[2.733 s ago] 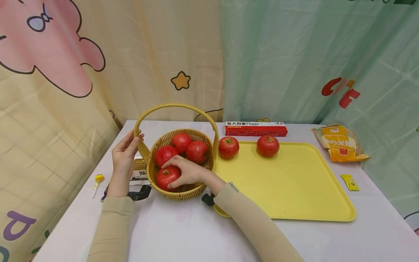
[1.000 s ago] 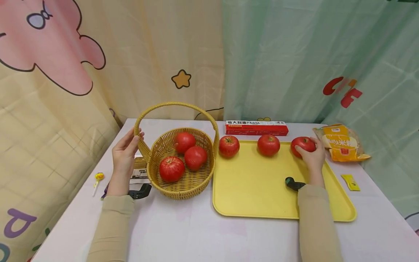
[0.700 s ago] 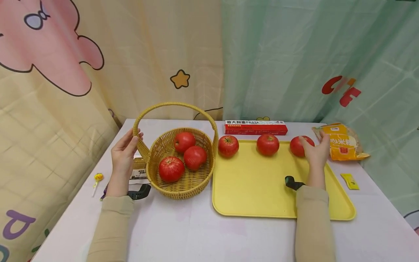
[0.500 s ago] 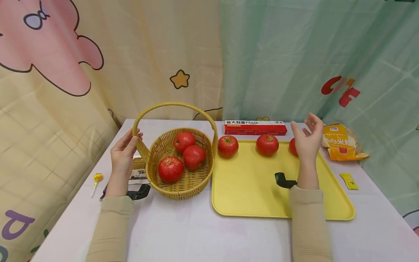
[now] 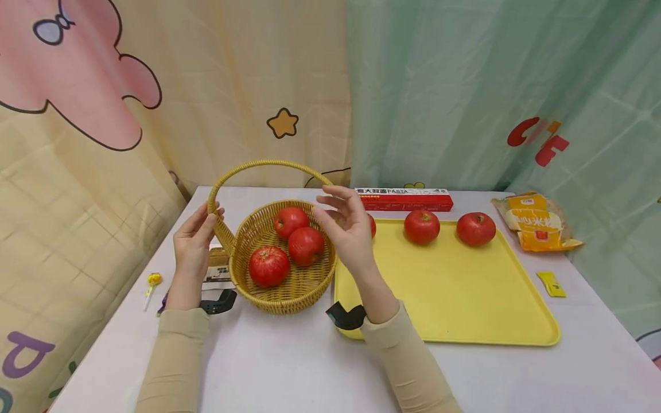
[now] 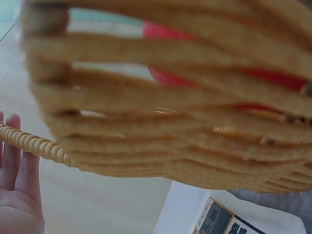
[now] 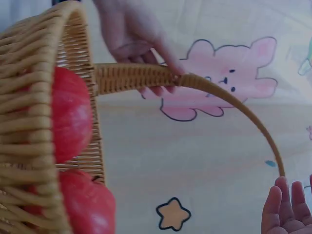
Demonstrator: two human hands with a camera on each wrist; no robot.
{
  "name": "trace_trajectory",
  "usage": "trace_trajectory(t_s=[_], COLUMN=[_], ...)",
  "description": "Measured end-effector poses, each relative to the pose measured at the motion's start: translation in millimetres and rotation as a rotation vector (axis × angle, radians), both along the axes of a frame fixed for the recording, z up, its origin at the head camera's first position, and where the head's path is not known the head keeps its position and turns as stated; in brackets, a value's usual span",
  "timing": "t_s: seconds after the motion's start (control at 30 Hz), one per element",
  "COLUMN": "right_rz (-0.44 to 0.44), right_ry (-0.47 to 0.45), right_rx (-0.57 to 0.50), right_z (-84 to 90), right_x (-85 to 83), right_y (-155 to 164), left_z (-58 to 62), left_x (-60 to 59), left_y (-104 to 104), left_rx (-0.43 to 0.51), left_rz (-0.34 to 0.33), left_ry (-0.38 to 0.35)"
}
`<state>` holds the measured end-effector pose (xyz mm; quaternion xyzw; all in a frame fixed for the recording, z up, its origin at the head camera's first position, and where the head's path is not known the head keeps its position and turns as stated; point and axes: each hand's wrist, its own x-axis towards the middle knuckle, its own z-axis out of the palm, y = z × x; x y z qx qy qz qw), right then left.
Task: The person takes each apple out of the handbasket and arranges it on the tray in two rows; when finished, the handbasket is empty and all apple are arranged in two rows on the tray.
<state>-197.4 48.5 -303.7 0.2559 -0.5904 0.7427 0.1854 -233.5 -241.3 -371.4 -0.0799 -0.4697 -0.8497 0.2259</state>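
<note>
Head view, right hand: the right hand (image 5: 347, 228) is found above the right rim of the wicker basket (image 5: 281, 298), fingers spread and relaxed, nothing held; half a second ago it was raised over the far right of the yellow tray (image 5: 465, 298).
Head view, tray: three tomatoes are lined along the far edge; the newest tomato (image 5: 475, 228) lies released at the right end, the middle tomato (image 5: 421, 226) beside it, and the left one is mostly hidden behind the right hand.
Head view, basket: three tomatoes are left inside, where four were seen 2.7 s ago; the striped front tomato (image 5: 268, 266) lies nearest the person.
Head view, left hand: the left hand (image 5: 192, 245) is kept against the left foot of the basket handle (image 5: 263, 165), fingers straight, unchanged in place.
Head view, meaning: one transfer is judged complete, and the return toward the basket is judged the start of another pick.
Head view, surroundings: a red pasta box (image 5: 408, 199), a yellow packet (image 5: 536, 222) and a lollipop (image 5: 153, 281) lie on the counter (image 5: 310, 367).
Left wrist view: the basket weave (image 6: 170, 122) fills the frame, red showing through the gaps; straight fingers (image 6: 17, 165) are seen beside the handle.
Right wrist view: the basket wall (image 7: 44, 112) with tomatoes inside is seen close; the right fingertips (image 7: 287, 204) appear extended and empty, and the left hand (image 7: 131, 39) touches the handle.
</note>
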Motion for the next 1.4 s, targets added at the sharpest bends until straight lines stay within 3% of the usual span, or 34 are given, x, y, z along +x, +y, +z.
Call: trace_trajectory(t_s=[0.27,0.4,0.6,0.87,1.4], right_rz=[0.098,0.142,0.197,0.206,0.265], right_ry=[-0.081,-0.124,-0.205,-0.259,-0.334], right_rx=[0.365,0.467,0.532,0.611,0.635], right_z=[-43.7,-58.9,-70.4,-81.1,-82.6], right_x=[-10.5,-15.3,-18.5,-23.4,-27.2], right_y=[-44,-53,-59,-64,-64], left_z=[-1.4,-1.1,-1.0,-0.7,1.4], left_x=[-1.0,-1.3,-1.1,-0.1,0.8], left_y=[2,3,2,0,0], left_rx=[-0.001,-0.007,-0.01,-0.016,-0.018], left_rz=[0.0,-0.001,0.005,0.006,0.006], left_ry=[0.033,0.035,0.016,0.006,-0.009])
